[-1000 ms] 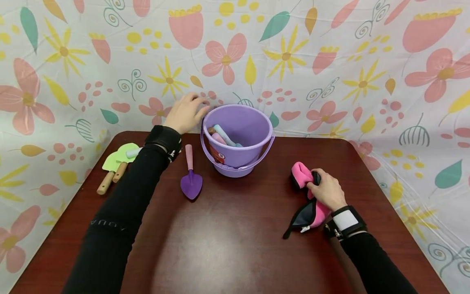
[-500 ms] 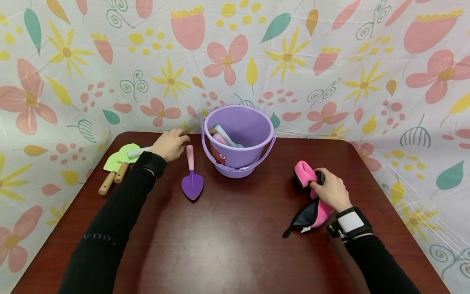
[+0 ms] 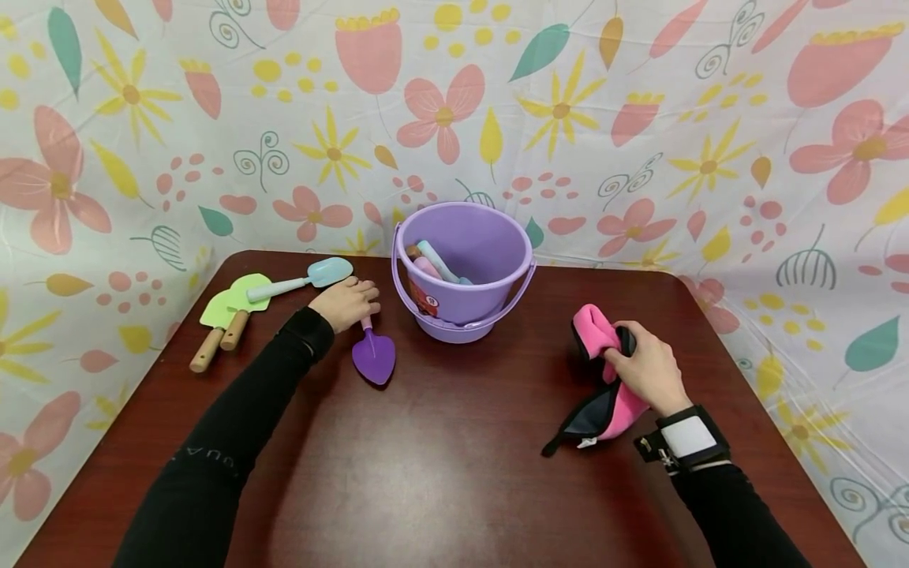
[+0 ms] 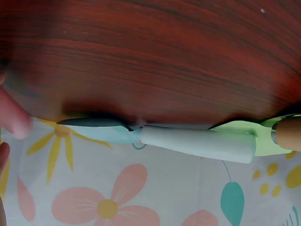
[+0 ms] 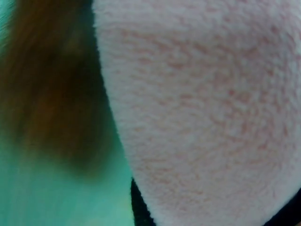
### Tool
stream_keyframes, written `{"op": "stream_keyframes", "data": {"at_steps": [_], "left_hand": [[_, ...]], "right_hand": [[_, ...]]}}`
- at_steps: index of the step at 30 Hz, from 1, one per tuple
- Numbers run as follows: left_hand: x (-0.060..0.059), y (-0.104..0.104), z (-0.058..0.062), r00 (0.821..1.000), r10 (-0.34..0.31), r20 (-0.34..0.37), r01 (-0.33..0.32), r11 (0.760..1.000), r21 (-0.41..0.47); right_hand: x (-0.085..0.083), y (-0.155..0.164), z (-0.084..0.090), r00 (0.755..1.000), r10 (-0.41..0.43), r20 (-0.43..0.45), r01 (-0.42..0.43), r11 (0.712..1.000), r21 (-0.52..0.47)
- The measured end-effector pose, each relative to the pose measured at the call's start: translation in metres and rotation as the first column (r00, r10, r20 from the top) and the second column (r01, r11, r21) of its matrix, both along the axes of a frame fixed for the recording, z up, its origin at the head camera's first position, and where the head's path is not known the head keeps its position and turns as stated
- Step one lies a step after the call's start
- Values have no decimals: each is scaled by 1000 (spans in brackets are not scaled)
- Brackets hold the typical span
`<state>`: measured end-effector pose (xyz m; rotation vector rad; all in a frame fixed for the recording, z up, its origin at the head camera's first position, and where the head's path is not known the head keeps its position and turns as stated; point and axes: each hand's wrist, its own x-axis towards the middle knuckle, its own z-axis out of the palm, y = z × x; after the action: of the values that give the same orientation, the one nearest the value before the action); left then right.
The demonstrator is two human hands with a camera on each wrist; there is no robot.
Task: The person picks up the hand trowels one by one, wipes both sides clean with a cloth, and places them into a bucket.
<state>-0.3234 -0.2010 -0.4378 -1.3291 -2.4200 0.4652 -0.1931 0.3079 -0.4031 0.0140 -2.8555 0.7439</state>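
Brought the left hand (image 3: 345, 304) down from beside the purple bucket (image 3: 461, 304) to over the handle of the purple trowel (image 3: 373, 359), lying blade nearest on the surface (image 3: 433, 457); cannot be sure whether gripping it. Uncovered the blue trowel (image 3: 330, 271) beyond. Still pinching the pink cloth (image 3: 628, 412) with the right hand (image 3: 649, 368), well apart at right. Seemingly turned from bucket to trowel, without lifting yet.

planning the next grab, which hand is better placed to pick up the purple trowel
Probably the left hand: it is right at the top end of the purple trowel. The right hand grips the pink fabric, farther off, beyond the bucket.
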Motion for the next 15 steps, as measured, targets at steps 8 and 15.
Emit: {"op": "stream_keyframes", "data": {"at_steps": [8,15], "left_hand": [[5,-9,5,998,52,22,-53,998,28],[14,-13,19,995,75,60,-78,996,38]], "right_hand": [[7,-12,20,996,37,-86,-41,998,-40],[13,-20,39,986,46,-159,-59,995,-78]]}}
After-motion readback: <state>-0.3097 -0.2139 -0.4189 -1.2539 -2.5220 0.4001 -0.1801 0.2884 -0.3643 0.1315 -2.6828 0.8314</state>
